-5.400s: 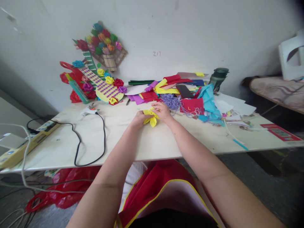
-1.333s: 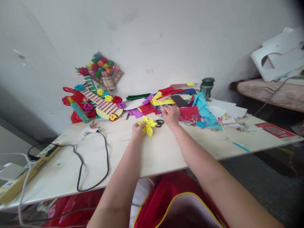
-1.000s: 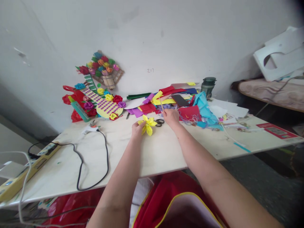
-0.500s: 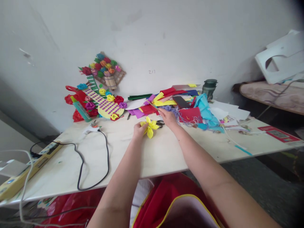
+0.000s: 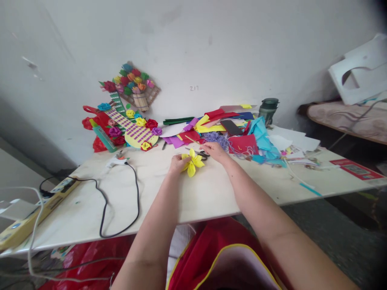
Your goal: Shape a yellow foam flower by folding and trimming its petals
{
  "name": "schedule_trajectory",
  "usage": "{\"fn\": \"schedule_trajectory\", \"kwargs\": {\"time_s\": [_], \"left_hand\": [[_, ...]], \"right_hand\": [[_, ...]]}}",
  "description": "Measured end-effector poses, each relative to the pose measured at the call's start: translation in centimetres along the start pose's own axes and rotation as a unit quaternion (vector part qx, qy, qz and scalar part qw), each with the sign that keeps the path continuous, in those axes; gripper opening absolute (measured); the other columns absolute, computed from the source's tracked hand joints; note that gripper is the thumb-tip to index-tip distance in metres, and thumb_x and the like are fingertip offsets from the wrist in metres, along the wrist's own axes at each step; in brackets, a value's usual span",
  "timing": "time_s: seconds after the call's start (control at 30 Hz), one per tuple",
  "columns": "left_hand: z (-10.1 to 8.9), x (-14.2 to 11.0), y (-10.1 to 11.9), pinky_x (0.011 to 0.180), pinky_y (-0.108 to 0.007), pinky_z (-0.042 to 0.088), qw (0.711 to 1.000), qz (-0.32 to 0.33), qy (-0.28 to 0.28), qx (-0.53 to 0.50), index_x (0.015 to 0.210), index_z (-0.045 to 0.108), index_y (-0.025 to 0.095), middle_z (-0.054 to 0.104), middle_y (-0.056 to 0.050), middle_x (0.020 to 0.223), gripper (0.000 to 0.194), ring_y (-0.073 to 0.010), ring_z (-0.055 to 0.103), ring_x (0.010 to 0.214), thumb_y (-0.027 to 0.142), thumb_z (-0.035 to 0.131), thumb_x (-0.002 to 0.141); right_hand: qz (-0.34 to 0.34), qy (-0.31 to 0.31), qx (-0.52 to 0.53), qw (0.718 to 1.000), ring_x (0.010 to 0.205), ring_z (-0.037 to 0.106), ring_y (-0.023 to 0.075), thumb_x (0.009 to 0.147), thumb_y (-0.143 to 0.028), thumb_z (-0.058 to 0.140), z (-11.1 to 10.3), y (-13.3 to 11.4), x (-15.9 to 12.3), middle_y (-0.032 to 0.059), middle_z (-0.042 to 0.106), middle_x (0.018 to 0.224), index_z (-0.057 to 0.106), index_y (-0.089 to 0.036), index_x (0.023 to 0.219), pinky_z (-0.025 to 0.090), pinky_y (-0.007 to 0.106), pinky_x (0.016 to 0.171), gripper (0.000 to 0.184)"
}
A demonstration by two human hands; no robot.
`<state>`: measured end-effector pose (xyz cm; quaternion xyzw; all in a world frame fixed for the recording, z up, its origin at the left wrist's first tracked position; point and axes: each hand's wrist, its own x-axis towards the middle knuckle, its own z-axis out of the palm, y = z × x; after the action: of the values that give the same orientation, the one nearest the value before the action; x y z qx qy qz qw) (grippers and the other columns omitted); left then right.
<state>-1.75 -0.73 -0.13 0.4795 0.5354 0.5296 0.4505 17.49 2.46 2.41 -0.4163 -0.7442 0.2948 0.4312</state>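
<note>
Over the middle of the table, my left hand [image 5: 178, 163] pinches a yellow paper flower [image 5: 192, 162] with spread petals. My right hand [image 5: 214, 151] is closed on a thin wooden stick [image 5: 193, 139], which points up and to the left, apart from the flower. Behind the flower and below the right hand lie dark-handled scissors [image 5: 203, 154], partly hidden. A tangle of purple yarn [image 5: 216, 138] lies just beyond the right hand.
Coloured paper sheets [image 5: 208, 121], a phone [image 5: 231, 127] and a dark green bottle [image 5: 268, 110] are at the back. Left stand paper-flower crafts [image 5: 137, 135], a glue bottle [image 5: 104, 137], a glue gun [image 5: 117, 161] with a looping black cord, and a power strip [image 5: 39, 213].
The stick in my right hand has swung lower, its tip now further left and down. The flower in my left hand has shifted slightly to the right, and more of the scissors shows.
</note>
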Motion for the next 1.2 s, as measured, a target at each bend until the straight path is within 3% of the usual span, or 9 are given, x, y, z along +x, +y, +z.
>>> {"fn": "schedule_trajectory", "kwargs": {"time_s": [0.13, 0.3, 0.5, 0.67, 0.8, 0.93, 1.2], "left_hand": [[-0.2, 0.0, 0.1, 0.054, -0.026, 0.041, 1.0, -0.003, -0.027, 0.005, 0.066, 0.069, 0.012, 0.064, -0.002, 0.059, 0.032, -0.0141, 0.055, 0.054, 0.035, 0.081, 0.047], [-0.3, -0.1, 0.2, 0.056, -0.026, 0.043, 0.999, 0.011, -0.048, 0.003, 0.069, 0.067, 0.013, 0.064, -0.001, 0.06, 0.033, -0.0149, 0.058, 0.057, 0.035, 0.08, 0.047], [-0.4, -0.3, 0.4, 0.055, -0.025, 0.042, 0.998, 0.005, -0.061, 0.006, 0.066, 0.067, 0.014, 0.063, -0.001, 0.059, 0.03, -0.0138, 0.056, 0.056, 0.035, 0.078, 0.047], [-0.3, -0.5, 0.4, 0.055, -0.025, 0.042, 0.998, 0.002, -0.071, 0.002, 0.07, 0.069, 0.014, 0.063, -0.001, 0.06, 0.031, -0.0132, 0.056, 0.055, 0.034, 0.079, 0.048], [-0.3, -0.4, 0.4, 0.058, -0.027, 0.045, 0.997, 0.001, -0.08, 0.004, 0.074, 0.07, 0.013, 0.066, -0.002, 0.063, 0.033, -0.0144, 0.058, 0.057, 0.033, 0.079, 0.049], [-0.2, -0.4, 0.5, 0.062, -0.028, 0.047, 0.997, 0.005, -0.071, 0.009, 0.074, 0.071, 0.014, 0.067, -0.002, 0.064, 0.03, -0.0164, 0.06, 0.061, 0.029, 0.078, 0.049], [0.0, -0.8, 0.8, 0.062, -0.029, 0.047, 0.998, 0.016, -0.064, 0.021, 0.073, 0.072, 0.015, 0.067, -0.002, 0.064, 0.024, -0.0171, 0.06, 0.06, 0.027, 0.075, 0.053]], "right_hand": [[0.01, -0.035, 0.019, 0.999, 0.058, 0.04, 0.0107, 0.082, -0.046, 0.049, 0.1, 0.1, -0.1, -0.0017, 0.051, 0.06, 0.071, -0.011, 0.084, 0.033, 0.025, 0.06, 0.041], [-0.005, -0.057, 0.0, 0.998, 0.062, 0.048, 0.0117, 0.081, -0.04, 0.051, 0.2, 0.4, -0.1, 0.0006, 0.057, 0.063, 0.068, -0.013, 0.073, 0.037, 0.024, 0.063, 0.033], [-0.003, -0.076, 0.018, 0.997, 0.063, 0.049, 0.0111, 0.083, -0.04, 0.052, 0.2, 0.6, 0.0, 0.0016, 0.064, 0.072, 0.071, -0.014, 0.095, 0.039, 0.023, 0.061, 0.035], [-0.023, -0.074, 0.0, 0.997, 0.066, 0.051, 0.0112, 0.08, -0.038, 0.054, 0.0, 0.5, -0.2, 0.0004, 0.059, 0.064, 0.067, -0.013, 0.067, 0.04, 0.023, 0.066, 0.031], [0.02, -0.099, 0.022, 0.995, 0.057, 0.043, 0.0089, 0.083, -0.04, 0.053, 0.0, -0.1, -0.4, -0.0039, 0.048, 0.056, 0.072, -0.011, 0.085, 0.036, 0.023, 0.059, 0.034], [0.074, -0.09, 0.066, 0.991, 0.056, 0.039, 0.0064, 0.084, -0.034, 0.054, 0.3, -0.8, -0.6, -0.0026, 0.054, 0.069, 0.067, -0.011, 0.117, 0.036, 0.021, 0.056, 0.042], [0.105, -0.161, 0.072, 0.979, 0.049, 0.034, 0.0059, 0.084, -0.033, 0.056, 0.0, -1.1, -0.8, -0.0085, 0.041, 0.053, 0.062, -0.014, 0.126, 0.036, 0.021, 0.053, 0.046]]}}
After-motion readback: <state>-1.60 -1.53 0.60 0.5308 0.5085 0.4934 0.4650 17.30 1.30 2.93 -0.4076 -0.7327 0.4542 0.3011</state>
